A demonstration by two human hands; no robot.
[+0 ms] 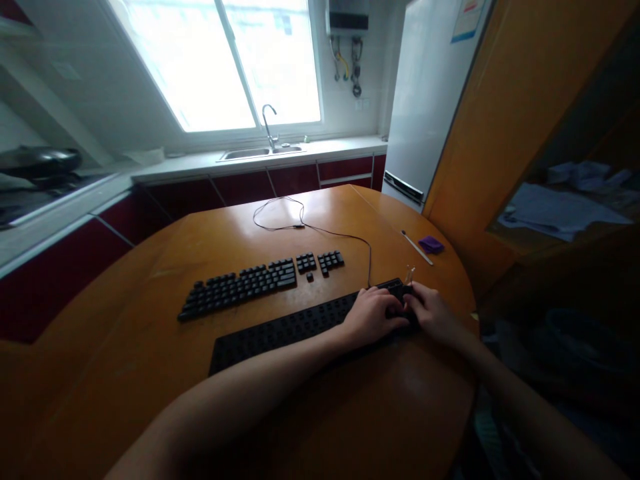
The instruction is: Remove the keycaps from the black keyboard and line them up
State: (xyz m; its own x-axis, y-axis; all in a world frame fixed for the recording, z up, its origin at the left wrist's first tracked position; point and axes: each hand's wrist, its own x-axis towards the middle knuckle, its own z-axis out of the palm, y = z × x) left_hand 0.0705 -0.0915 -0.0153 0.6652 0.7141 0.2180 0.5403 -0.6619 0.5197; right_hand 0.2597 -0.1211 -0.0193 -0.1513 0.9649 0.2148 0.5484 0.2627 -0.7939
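Observation:
A black keyboard (300, 327) with its keycaps off over most of its visible length lies slanted on the wooden table, partly covered by my left forearm. My left hand (374, 317) grips its right end, fingers curled over the top and thumb pointing right. Right beside it, my right hand (433, 313) is closed at the keyboard's right corner. From its fingertips rise the thin wire ends of a keycap puller (410, 274); the handle is hidden. Behind the keyboard, loose black keycaps (245, 283) stand in keyboard order, with one single keycap (310, 277) apart.
The keyboard's cable (340, 233) loops across the far side of the round table (150, 267). Toward the right edge lie a thin white-handled brush (417, 248) and a folded purple cloth (431, 245). Beyond are a counter with a sink (247, 154) and a fridge (425, 93).

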